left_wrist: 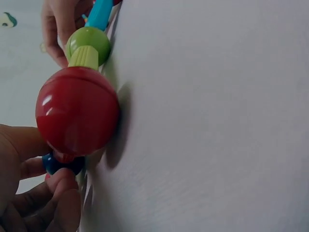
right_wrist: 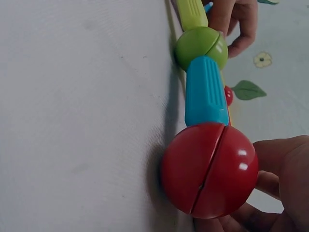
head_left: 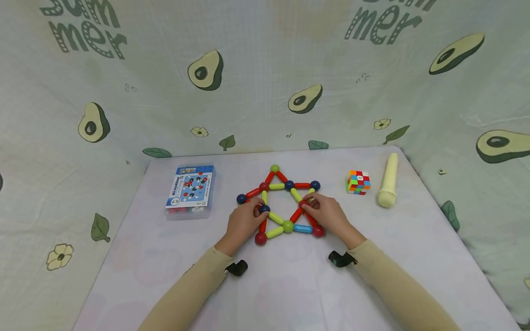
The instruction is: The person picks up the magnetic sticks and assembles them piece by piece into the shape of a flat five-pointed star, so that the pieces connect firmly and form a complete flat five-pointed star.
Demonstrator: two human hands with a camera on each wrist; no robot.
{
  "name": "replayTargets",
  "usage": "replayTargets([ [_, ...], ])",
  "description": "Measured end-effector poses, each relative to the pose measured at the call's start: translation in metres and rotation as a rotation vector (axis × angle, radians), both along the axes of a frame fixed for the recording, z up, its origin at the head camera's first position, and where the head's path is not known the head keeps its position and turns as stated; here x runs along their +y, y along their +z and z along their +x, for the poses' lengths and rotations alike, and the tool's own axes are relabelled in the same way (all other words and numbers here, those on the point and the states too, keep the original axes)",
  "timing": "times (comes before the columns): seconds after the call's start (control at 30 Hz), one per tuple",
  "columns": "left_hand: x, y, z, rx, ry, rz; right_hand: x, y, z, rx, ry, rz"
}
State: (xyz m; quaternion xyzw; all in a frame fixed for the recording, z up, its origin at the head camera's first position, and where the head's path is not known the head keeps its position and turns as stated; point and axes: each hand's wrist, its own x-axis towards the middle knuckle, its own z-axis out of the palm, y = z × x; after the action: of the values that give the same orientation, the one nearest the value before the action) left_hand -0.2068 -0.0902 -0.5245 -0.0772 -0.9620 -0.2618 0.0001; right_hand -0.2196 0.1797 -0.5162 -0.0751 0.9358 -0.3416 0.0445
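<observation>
A flat frame of coloured rods and balls lies on the table, with triangles round a middle ring. My left hand (head_left: pixel 243 222) pinches a dark blue ball (head_left: pixel 264 209) at the ring's left side between thumb and fingers; the left wrist view shows this behind a large red ball (left_wrist: pixel 77 111). My right hand (head_left: pixel 329 214) holds a red ball (head_left: pixel 303 204) at the ring's right side, partly covered by the fingers. Nearest the right wrist camera are a red corner ball (right_wrist: pixel 210 171), a blue rod (right_wrist: pixel 206 92) and a green ball (right_wrist: pixel 200 47).
On the left of the table lies a clear plastic box (head_left: pixel 190 191) with a printed blue-and-white cover. At the right are a colourful puzzle cube (head_left: pixel 358 182) and a pale yellow microphone-shaped object (head_left: pixel 388 181). A patterned cloth (head_left: pixel 256 101) hangs behind the table.
</observation>
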Motion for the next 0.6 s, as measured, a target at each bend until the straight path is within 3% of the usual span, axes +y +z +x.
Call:
replayTargets([
  [0.6,-0.0018,-0.0018,0.0025,-0.033,-0.01,0.074,0.0003,-0.0055,-0.0023,-0.058,0.013,-0.058],
])
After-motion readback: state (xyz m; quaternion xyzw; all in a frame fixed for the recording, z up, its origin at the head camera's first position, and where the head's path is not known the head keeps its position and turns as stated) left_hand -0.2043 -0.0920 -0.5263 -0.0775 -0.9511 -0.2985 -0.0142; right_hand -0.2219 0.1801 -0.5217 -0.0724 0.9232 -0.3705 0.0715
